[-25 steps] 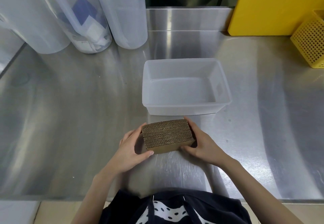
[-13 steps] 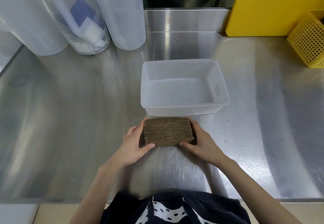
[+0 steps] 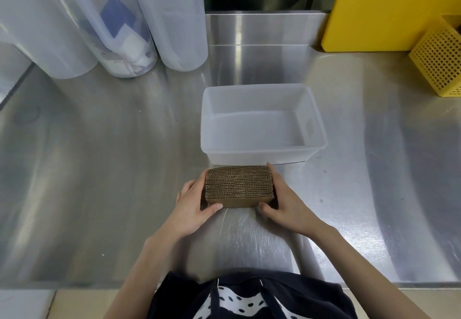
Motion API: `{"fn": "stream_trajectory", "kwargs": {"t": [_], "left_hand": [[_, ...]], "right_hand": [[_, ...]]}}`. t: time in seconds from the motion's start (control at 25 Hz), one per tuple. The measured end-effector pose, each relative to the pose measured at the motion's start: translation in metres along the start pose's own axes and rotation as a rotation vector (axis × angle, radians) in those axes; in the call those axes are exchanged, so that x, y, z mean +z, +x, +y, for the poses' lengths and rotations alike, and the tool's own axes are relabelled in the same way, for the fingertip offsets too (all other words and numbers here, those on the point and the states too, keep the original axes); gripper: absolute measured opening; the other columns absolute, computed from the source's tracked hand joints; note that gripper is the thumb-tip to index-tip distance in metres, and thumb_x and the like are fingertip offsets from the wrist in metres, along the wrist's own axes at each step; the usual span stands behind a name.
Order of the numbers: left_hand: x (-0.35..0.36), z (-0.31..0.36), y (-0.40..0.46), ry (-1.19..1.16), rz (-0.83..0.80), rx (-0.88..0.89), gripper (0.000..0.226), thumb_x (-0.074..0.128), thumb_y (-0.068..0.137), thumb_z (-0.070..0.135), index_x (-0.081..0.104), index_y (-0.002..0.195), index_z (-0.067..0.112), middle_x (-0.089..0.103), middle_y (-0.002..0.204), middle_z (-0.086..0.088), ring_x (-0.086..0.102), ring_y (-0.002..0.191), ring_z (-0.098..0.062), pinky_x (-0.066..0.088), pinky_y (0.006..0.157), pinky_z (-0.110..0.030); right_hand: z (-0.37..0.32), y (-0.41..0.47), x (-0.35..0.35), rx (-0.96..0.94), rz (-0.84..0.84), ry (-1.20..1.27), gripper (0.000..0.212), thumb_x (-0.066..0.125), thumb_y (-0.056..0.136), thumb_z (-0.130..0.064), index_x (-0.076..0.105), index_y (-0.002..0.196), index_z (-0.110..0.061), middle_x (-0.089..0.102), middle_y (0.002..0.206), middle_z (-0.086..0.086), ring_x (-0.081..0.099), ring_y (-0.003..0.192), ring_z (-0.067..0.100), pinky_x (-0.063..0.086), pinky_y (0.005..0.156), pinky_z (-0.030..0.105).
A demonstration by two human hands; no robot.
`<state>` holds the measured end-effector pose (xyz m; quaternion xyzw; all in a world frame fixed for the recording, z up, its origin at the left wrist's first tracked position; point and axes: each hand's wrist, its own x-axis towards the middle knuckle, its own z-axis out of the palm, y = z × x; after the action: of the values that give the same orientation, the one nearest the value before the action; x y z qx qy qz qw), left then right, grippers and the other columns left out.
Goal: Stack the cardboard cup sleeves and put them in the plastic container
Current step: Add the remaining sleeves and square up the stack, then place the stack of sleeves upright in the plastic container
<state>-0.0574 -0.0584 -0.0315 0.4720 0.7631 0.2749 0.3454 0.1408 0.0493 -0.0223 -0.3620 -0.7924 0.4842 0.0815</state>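
A brown stack of cardboard cup sleeves (image 3: 239, 183) stands on edge on the steel counter, its corrugated edges facing up. My left hand (image 3: 193, 206) presses its left end and my right hand (image 3: 283, 202) presses its right end, so the stack is squeezed between both. Just beyond it sits the translucent white plastic container (image 3: 264, 155), with nothing inside. The stack's far edge lies close to the container's near wall.
Three tall translucent plastic canisters (image 3: 129, 24) stand at the back left, one holding papers. A yellow board (image 3: 389, 7) leans at the back right beside a yellow perforated basket (image 3: 440, 59). The counter's front edge runs near my body.
The sleeve stack, held between both hands, has slid forward toward the container and been squared up straight.
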Motion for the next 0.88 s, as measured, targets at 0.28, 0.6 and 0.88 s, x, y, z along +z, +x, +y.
{"fn": "stream_trajectory", "kwargs": {"t": [0.28, 0.6, 0.88], "left_hand": [[-0.002, 0.002, 0.002, 0.007, 0.037, -0.02, 0.071, 0.067, 0.073, 0.028, 0.027, 0.132, 0.032, 0.049, 0.125, -0.002, 0.025, 0.128, -0.019, 0.021, 0.103, -0.032], [-0.017, 0.009, -0.001, 0.004, -0.004, -0.007, 0.077, 0.078, 0.062, 0.029, 0.038, 0.127, 0.03, 0.04, 0.099, 0.018, 0.035, 0.116, -0.009, 0.027, 0.102, -0.029], [-0.045, 0.026, -0.006, -0.074, -0.069, 0.031, 0.06, 0.074, 0.051, 0.049, 0.036, 0.095, 0.062, 0.047, 0.097, 0.031, 0.042, 0.087, 0.025, 0.031, 0.079, -0.005]], "right_hand": [[-0.002, 0.0, -0.01, -0.001, 0.052, 0.053, 0.079, 0.063, 0.078, -0.011, 0.018, 0.141, -0.02, 0.036, 0.144, -0.002, 0.036, 0.13, 0.008, 0.028, 0.11, 0.026], [-0.003, 0.0, -0.019, 0.016, 0.017, 0.079, 0.064, 0.067, 0.075, -0.009, 0.037, 0.126, -0.031, 0.052, 0.122, -0.017, 0.047, 0.112, -0.01, 0.031, 0.092, -0.002], [-0.017, -0.005, -0.037, 0.033, -0.03, 0.24, 0.056, 0.071, 0.074, -0.012, 0.043, 0.109, -0.045, 0.057, 0.114, -0.021, 0.052, 0.108, -0.011, 0.037, 0.09, 0.001]]}}
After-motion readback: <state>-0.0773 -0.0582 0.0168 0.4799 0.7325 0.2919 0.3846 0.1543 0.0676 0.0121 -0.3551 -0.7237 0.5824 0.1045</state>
